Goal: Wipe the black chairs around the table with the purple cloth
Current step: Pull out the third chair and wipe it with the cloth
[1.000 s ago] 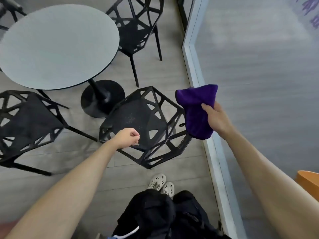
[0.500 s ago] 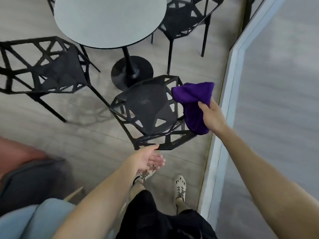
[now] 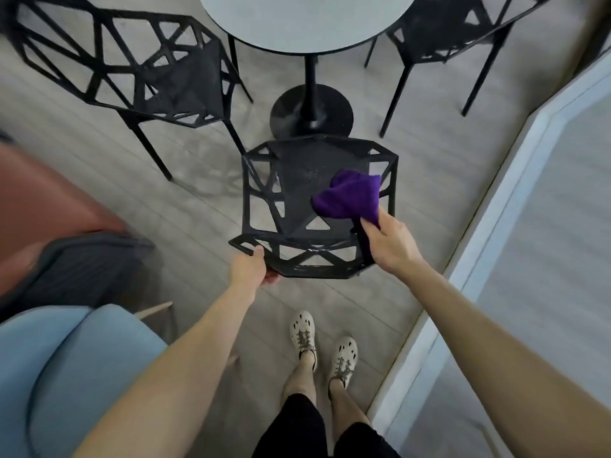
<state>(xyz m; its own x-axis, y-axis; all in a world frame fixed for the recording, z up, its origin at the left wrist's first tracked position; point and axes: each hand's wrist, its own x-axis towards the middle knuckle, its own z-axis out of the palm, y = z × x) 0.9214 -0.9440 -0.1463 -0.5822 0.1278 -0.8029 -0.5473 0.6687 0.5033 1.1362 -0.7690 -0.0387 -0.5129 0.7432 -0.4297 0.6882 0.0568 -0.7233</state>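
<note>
1. Here we see both arms stretched forward and down. The left hand grips the near left corner of the nearest black chair at its backrest, with the thumb on top of the rail and the fingers curled under it.
2. The right hand is closed round a bunched tail of the purple cloth. The rest of the cloth fans out over the right side of that chair's seat; we cannot tell whether it presses on the seat.
3. The seat's far edge lies near the round black base of the table. Bare grey floor opens to the chair's left. On its right, the white frame of a glass wall runs diagonally, close to the chair's side.
4. A second black chair stands left of the table and a third black chair stands at its right, both near the tabletop's rim.
5. At our near left sit a blue armchair and a reddish seat, with a blurred dark grey shape between them. Our pale shoes stand on the floor just behind the nearest chair.
</note>
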